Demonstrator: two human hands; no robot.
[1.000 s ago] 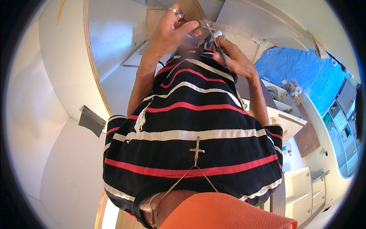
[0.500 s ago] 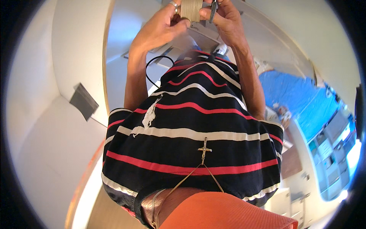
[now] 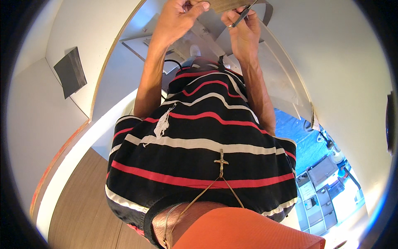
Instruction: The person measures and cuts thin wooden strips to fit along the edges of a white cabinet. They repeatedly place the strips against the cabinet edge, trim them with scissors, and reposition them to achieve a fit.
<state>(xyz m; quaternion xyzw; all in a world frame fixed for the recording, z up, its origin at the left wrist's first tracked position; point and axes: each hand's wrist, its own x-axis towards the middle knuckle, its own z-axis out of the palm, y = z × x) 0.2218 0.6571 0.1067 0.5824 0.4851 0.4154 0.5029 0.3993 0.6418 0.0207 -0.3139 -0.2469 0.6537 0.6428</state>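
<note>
At the top edge of the view, my left hand [image 3: 176, 23] is closed on a brown wood-grain strip [image 3: 225, 5], its thumb lying along the strip's near edge. The strip's upper part runs out of the picture. My right hand [image 3: 244, 35] is closed around a slim dark tool [image 3: 240, 18], possibly a cutter, slanting up to the right with its thin end near the strip. Some of the right fingers also sit close under the strip; whether they touch it is unclear. A curled brown band [image 3: 268, 13] shows just right of that hand.
A dark rectangular piece [image 3: 70, 72] is on the pale panel at left. Below lies a brown wood-grain surface [image 3: 83, 199]. A pale curved-looking panel edge [image 3: 286, 58] runs along the right, with a blue sheet [image 3: 294, 137] and a compartmented shelf unit [image 3: 317, 203] farther off.
The pale roll face seen between my hands has given way to the strip's brown wood-grain side. My right hand has shifted slightly down, and the surroundings have swung as my body turned.
</note>
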